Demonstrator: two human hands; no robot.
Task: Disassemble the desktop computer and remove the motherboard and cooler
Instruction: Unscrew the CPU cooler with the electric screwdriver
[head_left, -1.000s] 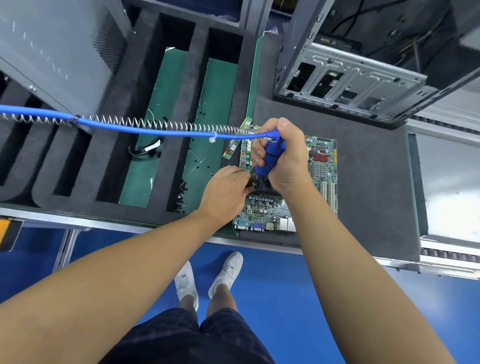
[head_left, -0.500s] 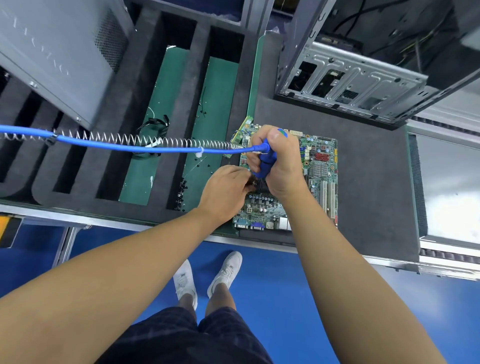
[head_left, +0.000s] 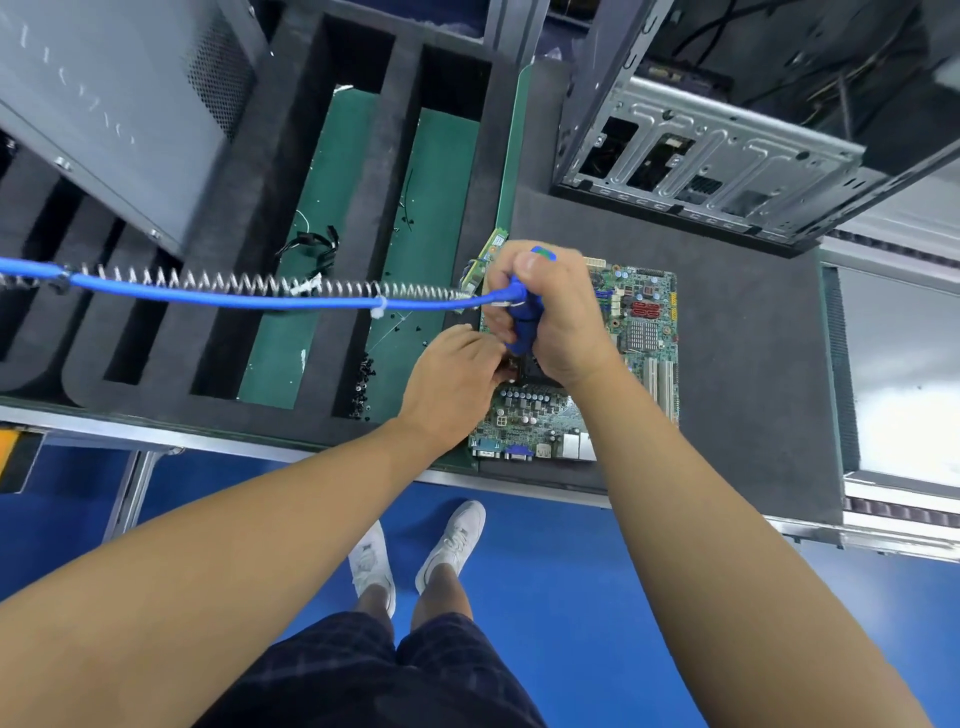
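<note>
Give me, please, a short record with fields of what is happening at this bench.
right grip: hand wrapped round upright blue-handled power screwdriver
left grip: hand beside the tool, over green motherboard; fingertips hidden
board support: dark grey foam mat
behind board: open metal computer case
tool line: blue hose with spring coil, running left

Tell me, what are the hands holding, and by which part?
The right hand grips the blue screwdriver round its handle. The left hand sits beside it, fingertips hidden: cannot tell.
</note>
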